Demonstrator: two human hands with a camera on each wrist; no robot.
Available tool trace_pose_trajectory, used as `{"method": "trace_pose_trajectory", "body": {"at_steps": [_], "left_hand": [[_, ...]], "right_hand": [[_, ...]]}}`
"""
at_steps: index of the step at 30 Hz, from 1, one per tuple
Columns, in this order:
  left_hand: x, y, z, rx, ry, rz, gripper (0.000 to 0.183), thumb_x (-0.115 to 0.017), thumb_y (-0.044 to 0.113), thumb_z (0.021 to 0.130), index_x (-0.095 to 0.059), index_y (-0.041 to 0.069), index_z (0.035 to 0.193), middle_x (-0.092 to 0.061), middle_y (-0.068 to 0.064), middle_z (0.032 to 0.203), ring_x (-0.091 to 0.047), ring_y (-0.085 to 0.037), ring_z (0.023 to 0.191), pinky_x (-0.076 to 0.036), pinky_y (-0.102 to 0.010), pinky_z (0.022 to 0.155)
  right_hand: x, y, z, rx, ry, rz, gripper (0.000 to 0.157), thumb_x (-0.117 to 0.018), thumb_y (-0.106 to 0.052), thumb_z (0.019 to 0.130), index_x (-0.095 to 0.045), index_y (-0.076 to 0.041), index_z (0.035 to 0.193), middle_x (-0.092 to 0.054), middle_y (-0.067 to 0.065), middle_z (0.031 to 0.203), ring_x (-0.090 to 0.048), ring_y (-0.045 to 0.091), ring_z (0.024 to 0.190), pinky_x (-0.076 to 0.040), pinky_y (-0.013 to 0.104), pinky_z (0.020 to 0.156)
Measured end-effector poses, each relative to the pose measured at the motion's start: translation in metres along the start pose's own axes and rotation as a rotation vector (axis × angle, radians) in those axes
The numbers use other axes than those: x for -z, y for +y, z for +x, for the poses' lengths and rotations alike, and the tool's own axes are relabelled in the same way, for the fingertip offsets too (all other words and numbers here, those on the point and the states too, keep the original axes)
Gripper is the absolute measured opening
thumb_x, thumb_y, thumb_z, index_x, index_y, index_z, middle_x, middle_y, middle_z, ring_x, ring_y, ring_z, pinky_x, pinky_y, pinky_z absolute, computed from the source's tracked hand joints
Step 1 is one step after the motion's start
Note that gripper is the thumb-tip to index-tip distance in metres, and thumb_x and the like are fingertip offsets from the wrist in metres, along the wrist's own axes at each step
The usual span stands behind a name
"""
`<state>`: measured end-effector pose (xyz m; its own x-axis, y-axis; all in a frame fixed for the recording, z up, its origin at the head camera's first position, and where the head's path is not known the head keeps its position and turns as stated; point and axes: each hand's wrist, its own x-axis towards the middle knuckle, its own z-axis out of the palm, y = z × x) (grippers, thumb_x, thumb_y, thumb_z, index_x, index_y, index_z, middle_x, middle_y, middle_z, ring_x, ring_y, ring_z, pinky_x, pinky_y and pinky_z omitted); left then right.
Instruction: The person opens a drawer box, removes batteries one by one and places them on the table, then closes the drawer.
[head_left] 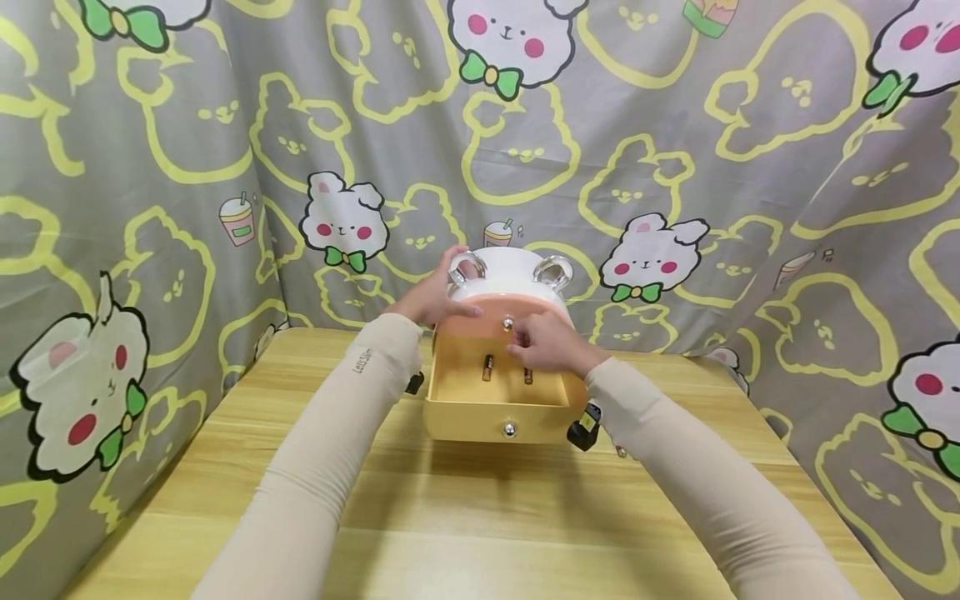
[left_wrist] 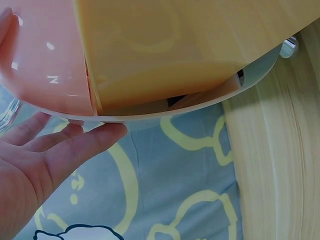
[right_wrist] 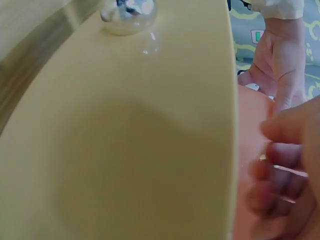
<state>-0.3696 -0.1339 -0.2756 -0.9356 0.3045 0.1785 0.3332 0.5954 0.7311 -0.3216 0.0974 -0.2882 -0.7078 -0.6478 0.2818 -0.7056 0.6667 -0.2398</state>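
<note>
A rounded storage box with a white top (head_left: 497, 268), clear ears, a peach upper front (head_left: 465, 321) and a pulled-out yellow drawer (head_left: 465, 422) stands on the table. Two small batteries, one left (head_left: 488, 368) and one right (head_left: 528, 377), lie inside this drawer. My left hand (head_left: 433, 296) rests against the box's left side, its fingers fairly straight in the left wrist view and its thumb over the peach front. My right hand (head_left: 547, 340) is beside the silver upper knob (head_left: 507, 323) with bent fingers (right_wrist: 285, 132); whether they pinch it is unclear.
The wooden table (head_left: 480, 525) extends around the box. A patterned grey curtain (head_left: 420, 150) hangs behind and at both sides. Another silver knob (head_left: 510, 430) sticks out from the yellow drawer's front. Part of a small object (head_left: 621, 452) shows beside the right sleeve.
</note>
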Motion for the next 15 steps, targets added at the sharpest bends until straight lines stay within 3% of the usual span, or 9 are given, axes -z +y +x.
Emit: {"method": "trace_pose_trajectory", "body": {"at_steps": [6,11,15], "left_hand": [[0.0003,0.0014,-0.0001,0.006,0.003,-0.006,0.116,-0.089,0.03,0.07,-0.005,0.038,0.151,-0.031,-0.022,0.15,-0.049,-0.038,0.119,-0.036,-0.05,0.103],[0.0003,0.0016,0.0,0.004,0.002,-0.001,0.116,-0.088,0.031,0.071,-0.005,0.038,0.151,-0.03,-0.022,0.151,-0.049,-0.038,0.119,-0.036,-0.05,0.103],[-0.0002,-0.0003,-0.0001,0.011,0.003,0.003,0.115,-0.088,0.031,0.071,-0.005,0.039,0.151,-0.031,-0.021,0.151,-0.049,-0.038,0.118,-0.036,-0.05,0.103]], "right_hand": [[0.0042,0.0008,0.0046,-0.063,-0.26,-0.053,0.005,-0.068,-0.017,0.089,-0.069,-0.013,0.086,-0.067,-0.003,0.084,-0.062,0.016,0.083,-0.05,0.033,0.08],[0.0067,0.0025,0.0079,-0.085,-0.44,-0.085,0.018,-0.065,-0.018,0.092,-0.068,-0.008,0.107,-0.07,0.004,0.104,-0.062,0.024,0.105,-0.046,0.038,0.094],[0.0032,0.0066,0.0099,-0.101,-0.527,-0.119,0.026,-0.064,-0.019,0.092,-0.067,-0.007,0.116,-0.069,0.003,0.11,-0.06,0.023,0.11,-0.044,0.037,0.097]]}}
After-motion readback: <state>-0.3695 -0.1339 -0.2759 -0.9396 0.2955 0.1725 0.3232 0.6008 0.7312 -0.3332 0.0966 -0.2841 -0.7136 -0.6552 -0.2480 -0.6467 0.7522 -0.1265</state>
